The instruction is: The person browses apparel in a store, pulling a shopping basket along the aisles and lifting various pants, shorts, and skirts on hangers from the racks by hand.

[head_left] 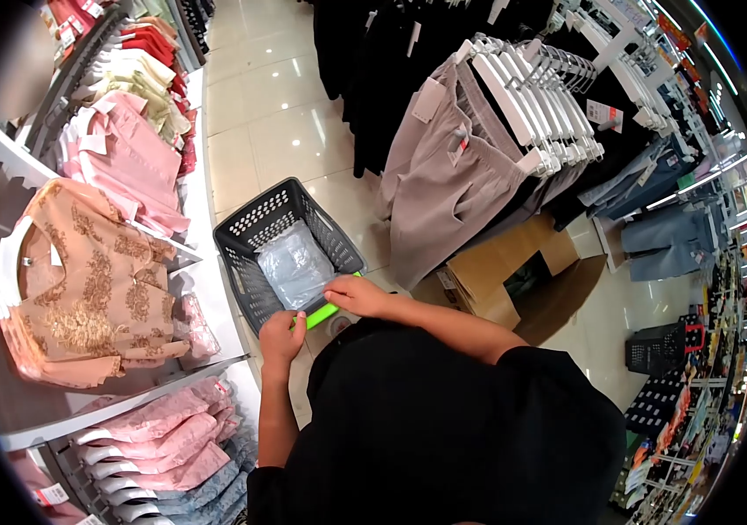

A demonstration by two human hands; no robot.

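A dark grey shopping basket (242, 229) with perforated sides is in front of me, tilted in the view. Its bright green handle (321, 314) lies along the near rim. Inside rests a clear plastic-wrapped package (293, 262), pale blue-grey in colour; what it contains is hard to tell. My left hand (281, 338) is closed around the left end of the handle. Toward the handle's other end, my right hand (356, 296) is closed on it, its fingertips partly hidden.
Racks at left carry a peach embroidered blouse (98, 289) and pink tops (119, 153). On the right hang grey trousers (452, 166) above an open cardboard box (487, 280) on the tiled floor (273, 131). Another dark basket (653, 348) stands farther right.
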